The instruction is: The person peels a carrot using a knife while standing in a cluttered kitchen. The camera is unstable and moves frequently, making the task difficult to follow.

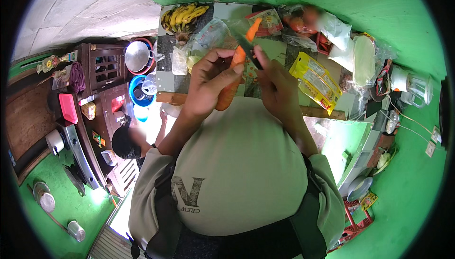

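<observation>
My left hand (215,81) grips an orange carrot (229,90), held up in front of my chest above the near edge of the checkered table (222,10). The carrot's thick end points down towards me and its thin tip points away. In my right hand (277,85) is a knife with a dark blade (247,47), which lies across the carrot's upper part, just beyond my left fingers. My right hand hides most of the knife's handle. Small orange scraps lie on the table between and beyond my hands.
Bananas (185,15), clear plastic bags (213,33) and a yellow packet (316,81) lie on the table. A glass blender jug (419,88) stands at the right. Left of the table are a blue basin (137,90), a metal pot (137,56) and another person (128,141).
</observation>
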The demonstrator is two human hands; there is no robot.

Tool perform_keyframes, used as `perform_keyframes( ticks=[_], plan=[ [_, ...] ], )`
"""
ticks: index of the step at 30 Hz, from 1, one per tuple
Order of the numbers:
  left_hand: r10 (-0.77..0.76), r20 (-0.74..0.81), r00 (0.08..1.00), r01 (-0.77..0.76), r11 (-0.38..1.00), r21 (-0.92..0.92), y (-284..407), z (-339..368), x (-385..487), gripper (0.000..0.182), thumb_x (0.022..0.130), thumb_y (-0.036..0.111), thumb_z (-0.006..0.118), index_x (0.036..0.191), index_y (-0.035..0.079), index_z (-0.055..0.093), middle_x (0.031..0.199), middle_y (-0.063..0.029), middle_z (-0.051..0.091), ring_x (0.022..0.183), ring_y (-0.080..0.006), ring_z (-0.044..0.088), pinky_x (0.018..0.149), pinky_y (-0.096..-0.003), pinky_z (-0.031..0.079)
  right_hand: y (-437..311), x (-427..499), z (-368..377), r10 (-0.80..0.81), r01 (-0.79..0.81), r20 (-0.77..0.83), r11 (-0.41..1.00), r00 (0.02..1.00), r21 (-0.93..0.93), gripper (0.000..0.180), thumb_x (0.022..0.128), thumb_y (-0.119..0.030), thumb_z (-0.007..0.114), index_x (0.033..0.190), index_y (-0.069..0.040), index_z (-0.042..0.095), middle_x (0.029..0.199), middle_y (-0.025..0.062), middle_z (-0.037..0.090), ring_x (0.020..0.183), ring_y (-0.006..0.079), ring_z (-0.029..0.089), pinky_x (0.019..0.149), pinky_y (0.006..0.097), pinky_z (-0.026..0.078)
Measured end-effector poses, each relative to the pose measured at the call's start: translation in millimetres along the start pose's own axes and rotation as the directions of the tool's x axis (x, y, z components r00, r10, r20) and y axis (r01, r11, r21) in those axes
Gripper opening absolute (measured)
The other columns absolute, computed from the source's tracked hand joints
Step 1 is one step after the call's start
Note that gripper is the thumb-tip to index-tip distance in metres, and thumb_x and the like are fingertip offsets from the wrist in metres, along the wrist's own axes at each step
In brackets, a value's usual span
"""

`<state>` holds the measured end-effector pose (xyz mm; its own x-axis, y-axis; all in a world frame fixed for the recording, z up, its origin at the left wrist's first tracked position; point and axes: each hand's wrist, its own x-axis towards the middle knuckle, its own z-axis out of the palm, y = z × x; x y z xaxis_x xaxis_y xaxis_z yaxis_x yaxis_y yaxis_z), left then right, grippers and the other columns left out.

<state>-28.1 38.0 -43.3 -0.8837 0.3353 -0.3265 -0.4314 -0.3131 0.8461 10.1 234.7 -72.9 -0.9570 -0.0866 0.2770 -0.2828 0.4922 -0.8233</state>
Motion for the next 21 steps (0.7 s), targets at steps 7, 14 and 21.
perform_keyframes(
  ticks=[7, 14, 21],
  plan=[
    [0.052, -0.058, 0.997, -0.055, 0.997, -0.058, 11, -2, 2, 0.03, 0.1, 0.008, 0.064, 0.127, -0.003, 0.06, 0.111, -0.0096, 0.068, 0.099, -0.015, 0.065, 0.088, -0.0288, 0.052, -9, 0, -14, 0.394, -0.413, 0.128, 0.845, 0.91, 0.34, 0.059, 0.101, -0.015, 0.069, 0.156, -0.008, 0.049, 0.084, 0.0032, 0.063, 0.072, 0.0087, 0.05, 0.067, 0.0248, 0.044],
    [0.016, -0.004, 1.0, -0.016, 0.998, -0.065, 13, -6, 3, 0.032, 0.099, 0.01, 0.066, 0.127, -0.005, 0.06, 0.108, -0.0125, 0.069, 0.087, -0.0203, 0.07, 0.079, -0.0337, 0.059, -9, 0, -9, 0.447, -0.476, 0.165, 0.81, 0.879, 0.341, 0.024, 0.101, -0.009, 0.07, 0.122, -0.001, 0.066, 0.081, -0.006, 0.059, 0.068, 0.0004, 0.044, 0.062, 0.019, 0.036],
    [0.006, -0.006, 1.0, -0.006, 0.998, -0.067, 12, -7, 4, 0.033, 0.099, 0.01, 0.066, 0.127, -0.005, 0.06, 0.109, -0.0128, 0.069, 0.086, -0.0212, 0.07, 0.079, -0.0343, 0.059, -8, 1, -6, 0.415, -0.416, 0.067, 0.866, 0.907, 0.276, 0.014, 0.097, -0.012, 0.073, 0.093, -0.003, 0.063, 0.063, -0.0021, 0.055, 0.057, 0.0041, 0.044, 0.051, 0.0258, 0.034]
  ],
)
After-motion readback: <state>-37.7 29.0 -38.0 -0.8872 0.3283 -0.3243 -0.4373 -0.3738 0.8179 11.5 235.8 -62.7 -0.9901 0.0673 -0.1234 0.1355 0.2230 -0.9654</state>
